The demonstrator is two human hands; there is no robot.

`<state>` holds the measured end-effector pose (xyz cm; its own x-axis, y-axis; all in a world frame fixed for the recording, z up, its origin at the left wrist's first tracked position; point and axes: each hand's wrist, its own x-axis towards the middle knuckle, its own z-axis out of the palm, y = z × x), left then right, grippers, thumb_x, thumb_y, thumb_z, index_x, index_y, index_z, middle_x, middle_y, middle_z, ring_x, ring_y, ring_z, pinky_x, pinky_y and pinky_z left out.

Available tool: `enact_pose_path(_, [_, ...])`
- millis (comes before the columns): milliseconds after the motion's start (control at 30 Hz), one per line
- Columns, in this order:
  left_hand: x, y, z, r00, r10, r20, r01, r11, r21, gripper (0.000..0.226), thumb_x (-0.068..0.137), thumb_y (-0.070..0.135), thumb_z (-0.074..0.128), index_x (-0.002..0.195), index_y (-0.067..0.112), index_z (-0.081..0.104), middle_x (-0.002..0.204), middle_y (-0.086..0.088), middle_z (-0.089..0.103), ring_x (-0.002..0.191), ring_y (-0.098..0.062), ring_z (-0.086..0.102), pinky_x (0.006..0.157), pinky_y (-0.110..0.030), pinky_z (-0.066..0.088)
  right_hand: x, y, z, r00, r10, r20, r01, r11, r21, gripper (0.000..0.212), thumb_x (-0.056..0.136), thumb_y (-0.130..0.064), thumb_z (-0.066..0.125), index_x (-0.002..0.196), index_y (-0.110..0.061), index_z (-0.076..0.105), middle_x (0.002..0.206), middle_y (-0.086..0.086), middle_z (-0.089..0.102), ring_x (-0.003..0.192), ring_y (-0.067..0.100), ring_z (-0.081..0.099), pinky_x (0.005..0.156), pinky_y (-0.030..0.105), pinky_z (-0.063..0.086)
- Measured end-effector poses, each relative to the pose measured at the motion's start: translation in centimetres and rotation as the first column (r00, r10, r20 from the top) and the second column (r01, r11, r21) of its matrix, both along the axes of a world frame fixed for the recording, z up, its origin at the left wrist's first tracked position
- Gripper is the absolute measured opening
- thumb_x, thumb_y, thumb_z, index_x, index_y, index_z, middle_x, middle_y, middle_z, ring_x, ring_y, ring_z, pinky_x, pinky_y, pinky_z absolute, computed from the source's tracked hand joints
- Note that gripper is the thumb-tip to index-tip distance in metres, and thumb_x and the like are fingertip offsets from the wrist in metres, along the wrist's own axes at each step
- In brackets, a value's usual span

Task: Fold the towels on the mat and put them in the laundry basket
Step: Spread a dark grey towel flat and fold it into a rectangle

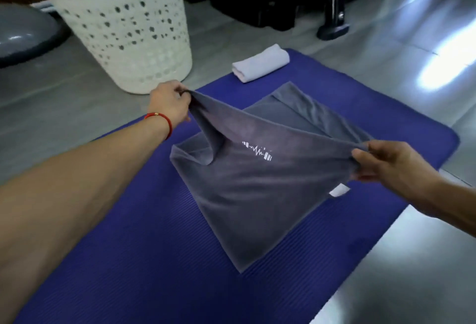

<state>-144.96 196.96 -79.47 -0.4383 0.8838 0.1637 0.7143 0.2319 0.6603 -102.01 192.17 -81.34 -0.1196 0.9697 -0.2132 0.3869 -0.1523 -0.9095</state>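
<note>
Over the blue mat, left hand grip pinching grey towel corner, right hand grip pinching another

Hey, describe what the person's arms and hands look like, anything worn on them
Both forearms are bare, with no sleeves in view and no gloves on either hand. The left hand has a thin red cord bracelet around its wrist, carrying a small gold-coloured bead. The right hand and its wrist show no jewellery or watch.
</note>
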Motion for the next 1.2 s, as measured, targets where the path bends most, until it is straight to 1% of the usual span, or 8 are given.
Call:
enact_pose_path(67, [2.9,4.0,-1.0,0.998,-0.001,0.063,0.001,1.0,-0.006,0.013,0.097,0.012,0.053,0.099,0.017,0.064,0.08,-0.016,0.074,0.046,-0.009,0.068,0.049,-0.022,0.056,2.7,1.5,-2.0,0.995,-0.098,-0.026,0.098,0.995,0.001,0.016,0.101,-0.009,0.06,0.102,0.002,0.071,0.093,0.028,0.072,0.071,0.022,0.072,0.066,0.021,0.061])
enact_pose_path(200, [7.2,12.1,-2.3,0.994,-0.073,0.082,0.076,0.997,-0.029,0.007,0.091,0.023,0.06,0.092,0.02,0.067,0.087,-0.012,0.077,0.071,-0.026,0.076,0.074,-0.043,0.064,5.2,4.5,-8.1,0.935,-0.353,0.013,0.353,0.935,0.038,0.019,0.102,-0.016,0.061,0.091,-0.01,0.075,0.072,0.005,0.072,0.06,0.007,0.068,0.061,0.028,0.056])
enact_pose_path(267, [9.3,15.7,-2.6,0.994,-0.109,0.034,0.109,0.994,-0.027,0.011,0.085,0.027,0.063,0.092,0.02,0.068,0.091,-0.013,0.077,0.078,-0.026,0.076,0.081,-0.047,0.063,5.6,6.1,-11.0,0.893,-0.444,0.072,0.44,0.896,0.065,0.025,0.101,-0.024,0.058,0.083,-0.015,0.073,0.068,0.0,0.071,0.061,0.012,0.066,0.065,0.035,0.053])
enact_pose_path(400, [14.3,20.5,-3.1,0.977,-0.154,-0.15,0.153,0.988,-0.02,0.024,0.092,0.019,0.058,0.11,0.011,0.072,0.115,-0.017,0.073,0.108,-0.032,0.069,0.099,-0.04,0.054,6.4,9.9,-13.3,0.775,-0.595,0.216,0.568,0.804,0.178,0.027,0.097,-0.021,0.054,0.081,-0.008,0.071,0.075,0.008,0.07,0.063,0.015,0.06,0.053,0.025,0.04])
enact_pose_path(500, [16.7,23.6,-4.4,0.958,-0.156,-0.242,0.152,0.988,-0.037,0.027,0.097,0.016,0.053,0.116,0.008,0.071,0.122,-0.02,0.069,0.117,-0.037,0.062,0.103,-0.039,0.047,8.0,13.7,-15.8,0.69,-0.679,0.252,0.637,0.734,0.234,0.028,0.097,-0.029,0.055,0.083,-0.013,0.074,0.088,0.01,0.069,0.075,0.023,0.064,0.059,0.026,0.04])
enact_pose_path(700, [18.5,28.6,-8.8,0.918,-0.21,-0.338,0.184,0.977,-0.106,0.025,0.098,0.015,0.053,0.113,0.005,0.071,0.12,-0.021,0.069,0.116,-0.04,0.06,0.101,-0.04,0.046,8.0,15.0,-19.7,0.643,-0.722,0.255,0.644,0.69,0.331,0.019,0.101,-0.023,0.058,0.084,-0.014,0.06,0.099,0.0,0.056,0.096,0.014,0.048,0.077,0.022,0.032])
enact_pose_path(867, [19.8,31.6,-13.1,0.91,-0.229,-0.347,0.159,0.963,-0.217,0.027,0.101,0.02,0.049,0.118,0.012,0.069,0.123,-0.018,0.068,0.118,-0.04,0.058,0.097,-0.044,0.046,7.3,15.0,-20.5,0.634,-0.703,0.322,0.552,0.703,0.448,0.01,0.104,-0.024,0.055,0.102,-0.016,0.06,0.1,-0.002,0.054,0.094,0.004,0.037,0.069,0.022,0.036])
enact_pose_path(1200, [20.5,34.8,-15.6,0.861,-0.412,-0.298,0.271,0.868,-0.416,0.026,0.102,0.02,0.048,0.115,0.013,0.069,0.125,-0.017,0.067,0.119,-0.039,0.058,0.096,-0.043,0.046,7.0,15.1,-20.5,0.615,-0.662,0.428,0.481,0.745,0.462,0.01,0.103,-0.019,0.056,0.108,-0.011,0.06,0.103,0.004,0.054,0.095,0.015,0.041,0.066,0.038,0.045])
